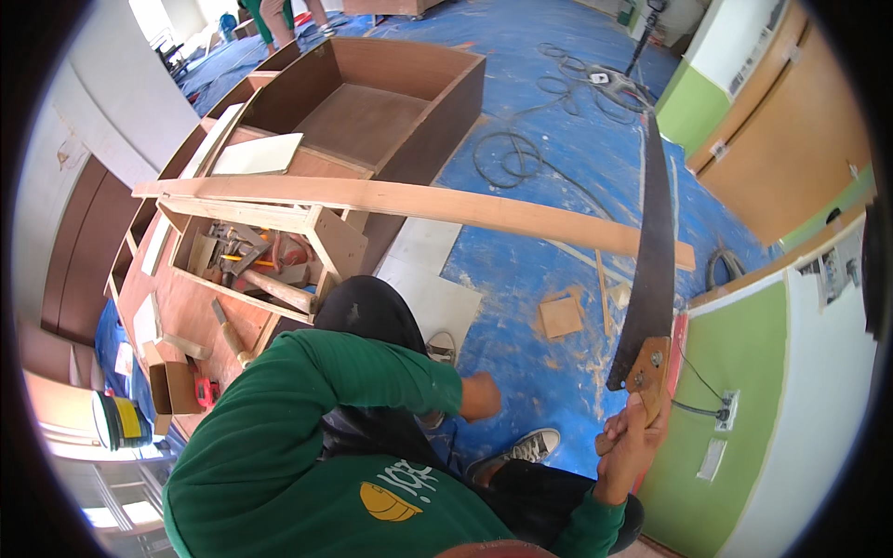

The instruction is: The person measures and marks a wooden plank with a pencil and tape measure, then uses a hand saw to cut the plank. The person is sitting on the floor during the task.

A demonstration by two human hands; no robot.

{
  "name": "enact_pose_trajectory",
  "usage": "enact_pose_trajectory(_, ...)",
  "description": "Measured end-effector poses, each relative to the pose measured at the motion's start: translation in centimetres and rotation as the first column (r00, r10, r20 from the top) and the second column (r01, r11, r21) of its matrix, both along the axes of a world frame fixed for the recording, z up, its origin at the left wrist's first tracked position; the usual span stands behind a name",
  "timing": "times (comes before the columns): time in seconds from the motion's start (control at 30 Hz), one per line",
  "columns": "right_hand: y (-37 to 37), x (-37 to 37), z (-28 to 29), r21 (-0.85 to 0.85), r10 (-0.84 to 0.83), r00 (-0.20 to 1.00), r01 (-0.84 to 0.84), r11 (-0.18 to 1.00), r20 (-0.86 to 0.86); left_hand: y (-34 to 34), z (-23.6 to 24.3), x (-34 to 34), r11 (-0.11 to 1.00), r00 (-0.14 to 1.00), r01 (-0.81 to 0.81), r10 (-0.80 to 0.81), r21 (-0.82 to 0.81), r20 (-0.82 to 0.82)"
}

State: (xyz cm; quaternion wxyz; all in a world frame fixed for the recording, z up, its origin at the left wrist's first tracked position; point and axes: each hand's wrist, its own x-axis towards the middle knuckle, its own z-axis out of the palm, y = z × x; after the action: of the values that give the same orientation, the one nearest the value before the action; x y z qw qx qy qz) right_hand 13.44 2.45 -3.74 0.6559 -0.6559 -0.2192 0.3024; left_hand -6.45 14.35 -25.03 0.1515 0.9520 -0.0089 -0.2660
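Note:
My right hand (633,437) grips the wooden handle of a handsaw (648,251). The saw's long dark blade points up and away from me, passing over a long wooden board (446,200) near its right end. That board rests across a wooden toolbox (312,223) at the left, its right end reaching out over the blue floor sheet. My left hand (481,397) is closed in a loose fist by my knee, touching neither board nor saw. Inside the toolbox lie several tools, among them a hammer (279,290) with a wooden handle.
A brown cabinet carcass (419,130) lies behind the toolbox. Cables (512,158) coil on the blue floor sheet (521,279), near a small wood offcut (561,317). A green and white wall (735,391) stands close on my right. Other people's legs (274,20) show far left.

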Motion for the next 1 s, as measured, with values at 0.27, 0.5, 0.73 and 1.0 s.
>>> enact_pose_trajectory(0.27,-0.7,-0.3,0.5,-0.035,0.094,0.996,-0.094,0.995,-0.008,2.9,3.0,-0.3,0.987,0.994,-0.05,0.064,-0.153,0.086)
enact_pose_trajectory(0.5,-3.1,-0.9,0.3,0.015,0.165,0.98,-0.168,0.986,0.107,13.0,25.2,-1.2,0.743,0.674,-0.371,0.628,-0.557,0.389)
enact_pose_trajectory(0.73,-4.8,-4.1,-0.6,0.009,0.231,0.972,-0.232,0.973,0.045,25.6,19.9,-8.4,0.597,0.395,-0.793,0.653,-0.119,0.646)
enact_pose_trajectory(1.0,-4.7,-9.8,-1.3,0.013,0.28,0.959,-0.281,0.96,0.028,24.9,20.2,-7.1,0.496,0.395,-0.864,0.566,0.083,0.723)
